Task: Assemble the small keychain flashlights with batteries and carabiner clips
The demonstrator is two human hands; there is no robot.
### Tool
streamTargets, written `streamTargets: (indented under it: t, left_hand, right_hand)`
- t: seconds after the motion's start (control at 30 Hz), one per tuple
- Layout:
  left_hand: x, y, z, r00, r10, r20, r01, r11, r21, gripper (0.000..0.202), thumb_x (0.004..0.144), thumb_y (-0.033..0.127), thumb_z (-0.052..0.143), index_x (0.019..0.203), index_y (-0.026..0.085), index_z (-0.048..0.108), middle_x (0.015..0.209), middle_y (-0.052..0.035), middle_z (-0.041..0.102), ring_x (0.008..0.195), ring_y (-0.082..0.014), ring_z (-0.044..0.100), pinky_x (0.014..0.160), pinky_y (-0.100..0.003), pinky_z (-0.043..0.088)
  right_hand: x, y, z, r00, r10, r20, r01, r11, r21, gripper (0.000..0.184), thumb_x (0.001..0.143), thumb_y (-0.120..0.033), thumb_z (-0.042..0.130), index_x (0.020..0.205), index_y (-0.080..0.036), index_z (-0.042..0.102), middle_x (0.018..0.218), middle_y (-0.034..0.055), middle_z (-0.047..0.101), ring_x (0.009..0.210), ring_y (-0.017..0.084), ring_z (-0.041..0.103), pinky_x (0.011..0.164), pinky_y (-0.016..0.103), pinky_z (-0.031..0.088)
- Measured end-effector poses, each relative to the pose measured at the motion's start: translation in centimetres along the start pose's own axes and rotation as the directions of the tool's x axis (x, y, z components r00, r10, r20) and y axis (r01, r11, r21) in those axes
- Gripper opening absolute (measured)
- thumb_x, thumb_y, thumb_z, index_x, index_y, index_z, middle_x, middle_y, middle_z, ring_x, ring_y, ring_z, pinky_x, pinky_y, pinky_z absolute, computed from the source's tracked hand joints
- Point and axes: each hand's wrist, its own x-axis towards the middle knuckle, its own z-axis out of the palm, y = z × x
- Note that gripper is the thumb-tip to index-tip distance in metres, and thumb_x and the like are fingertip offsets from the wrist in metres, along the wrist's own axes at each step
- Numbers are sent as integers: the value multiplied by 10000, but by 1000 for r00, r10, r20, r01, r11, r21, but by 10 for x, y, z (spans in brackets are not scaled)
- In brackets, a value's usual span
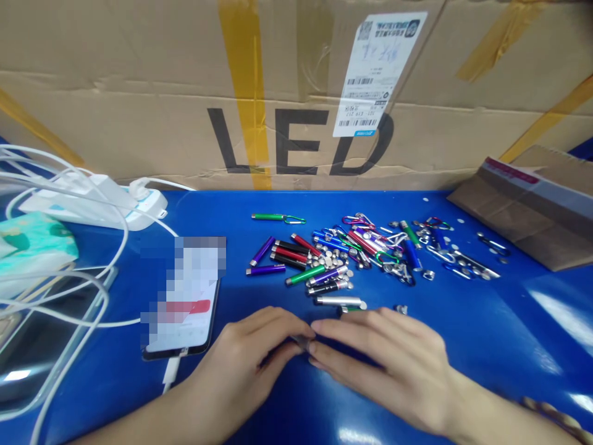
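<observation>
My left hand [248, 352] and my right hand [389, 358] meet fingertip to fingertip over the blue table. Pinched between them is a small grey metallic piece [302, 341], mostly hidden by the fingers, so its exact kind does not show. Just beyond the hands lies a loose pile of small penlight tubes, among them a silver tube [340, 301], a green tube [306, 275] and a purple tube [266, 269]. Button cells [330, 254] and silver end caps are scattered among the tubes. Coloured carabiner clips [440, 253] lie toward the right side of the pile.
A large cardboard box [152, 136] marked LED stands across the back. At left are a charging phone [197, 309], a white power strip [148, 207], tangled white cables [109, 309] and a tissue pack [46, 241]. An open carton [519, 216] sits on the right.
</observation>
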Motion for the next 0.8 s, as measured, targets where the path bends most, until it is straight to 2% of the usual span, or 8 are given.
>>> streamTargets:
  t: [0.1, 0.2, 0.27, 0.33, 0.4, 0.47, 0.67, 0.8]
  left_hand:
    - [5, 3, -2, 993, -121, -15, 120, 990, -70, 201, 809, 47, 592, 910, 218, 624, 838, 42, 687, 751, -70, 645, 719, -102, 493]
    - [8, 4, -3, 975, -224, -3, 223, 972, -70, 142, 795, 110, 604, 863, 227, 644, 818, 37, 694, 726, -95, 652, 670, -130, 523]
    - [9, 3, -3, 964, -266, -6, 265, 961, -73, 118, 789, 138, 598, 846, 230, 645, 810, 34, 694, 733, -110, 658, 671, -149, 540]
    - [9, 2, -3, 959, -281, -15, 279, 957, -83, 107, 787, 148, 588, 839, 226, 640, 803, 31, 693, 744, -117, 662, 689, -164, 551]
    - [10, 1, -3, 960, -278, -14, 276, 957, -93, 108, 786, 147, 582, 843, 222, 635, 804, 28, 693, 747, -120, 666, 701, -173, 558]
    - [10, 0, -5, 963, -270, -8, 268, 958, -98, 112, 783, 140, 581, 844, 219, 632, 803, 25, 695, 742, -121, 671, 699, -176, 562]
    - [13, 3, -8, 963, -268, 31, 269, 958, -101, 121, 776, 120, 582, 835, 213, 633, 795, 21, 700, 740, -121, 680, 686, -168, 567]
    - [10, 3, -6, 956, -294, 20, 294, 948, -119, 132, 782, 124, 589, 847, 227, 638, 804, 33, 695, 753, -113, 670, 706, -164, 557]
  right_hand:
    - [0, 12, -10, 981, 168, -93, -158, 982, 102, 83, 829, -213, 629, 889, -214, 686, 881, 10, 695, 721, 100, 631, 621, 218, 497]
    - [-4, 35, -19, 952, 255, -170, -263, 964, -30, 134, 780, -123, 666, 899, -184, 673, 888, 29, 674, 734, 102, 635, 673, 214, 505]
    - [-10, 55, -22, 951, 288, -109, -302, 943, -143, 151, 795, -136, 646, 941, -171, 663, 898, 40, 675, 771, 128, 645, 671, 230, 512]
    - [-17, 74, -23, 952, 301, 58, -288, 943, -166, 129, 837, -166, 592, 940, -186, 666, 917, 37, 675, 808, 151, 652, 650, 246, 520]
    - [-24, 88, -21, 919, 322, 228, -294, 944, -149, 129, 856, -199, 564, 919, -206, 677, 917, 27, 670, 803, 162, 654, 622, 254, 521]
    - [-28, 96, -17, 884, 353, 306, -339, 936, -98, 143, 857, -238, 569, 943, -214, 681, 934, 35, 651, 808, 161, 645, 652, 264, 523]
    - [-27, 93, 0, 894, 313, 320, -333, 943, 10, 227, 853, -292, 584, 1050, -223, 673, 879, 52, 581, 816, 169, 573, 712, 322, 484]
    - [-25, 90, 3, 910, 327, 255, -338, 941, -3, 161, 823, -304, 624, 920, -214, 716, 838, 49, 581, 771, 165, 562, 674, 313, 459]
